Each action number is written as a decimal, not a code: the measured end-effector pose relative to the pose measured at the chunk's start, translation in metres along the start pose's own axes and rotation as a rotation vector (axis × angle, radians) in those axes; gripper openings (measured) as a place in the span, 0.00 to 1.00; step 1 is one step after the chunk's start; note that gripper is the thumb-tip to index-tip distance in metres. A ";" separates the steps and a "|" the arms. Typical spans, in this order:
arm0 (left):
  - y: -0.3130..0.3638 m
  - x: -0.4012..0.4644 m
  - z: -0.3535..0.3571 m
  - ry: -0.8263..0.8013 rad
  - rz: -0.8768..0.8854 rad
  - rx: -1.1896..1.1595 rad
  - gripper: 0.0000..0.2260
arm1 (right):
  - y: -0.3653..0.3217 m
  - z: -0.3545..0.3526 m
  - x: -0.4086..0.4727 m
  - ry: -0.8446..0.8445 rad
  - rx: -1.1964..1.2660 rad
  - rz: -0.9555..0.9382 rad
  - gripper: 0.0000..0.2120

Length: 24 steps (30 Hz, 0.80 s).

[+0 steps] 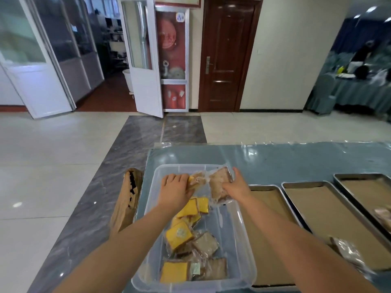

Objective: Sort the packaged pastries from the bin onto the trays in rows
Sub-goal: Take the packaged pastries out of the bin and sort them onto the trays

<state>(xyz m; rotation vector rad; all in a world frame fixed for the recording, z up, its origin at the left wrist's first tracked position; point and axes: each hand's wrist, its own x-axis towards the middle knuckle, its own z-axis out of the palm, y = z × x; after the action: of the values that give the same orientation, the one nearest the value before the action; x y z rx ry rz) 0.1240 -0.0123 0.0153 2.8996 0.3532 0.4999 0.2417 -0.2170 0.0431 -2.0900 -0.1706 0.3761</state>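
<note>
left hand (176, 192) grips yellow pack (195, 180) | right hand (236, 187) grips brown pack (219, 182) | risk: slick wrap slips over bin (243, 233)

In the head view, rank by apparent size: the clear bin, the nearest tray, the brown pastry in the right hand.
1. clear bin and nearest tray: tray is partly hidden, so unsure.
2. brown pastry in the right hand: smallest.

Wrapped yellow and brown pastries (191, 246) in clear bin (239, 227) beside paper-lined trays (317, 210)
</note>
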 end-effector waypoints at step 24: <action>0.411 -0.051 0.150 -0.447 -0.018 0.053 0.22 | 0.354 -0.392 -0.036 0.016 -0.060 0.382 0.22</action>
<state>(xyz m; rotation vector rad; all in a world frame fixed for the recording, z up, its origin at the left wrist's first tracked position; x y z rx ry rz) 0.2126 -0.4386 -0.0520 2.9411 0.3241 -0.1676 0.3282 -0.7280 -0.0625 -2.1828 0.2336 0.5873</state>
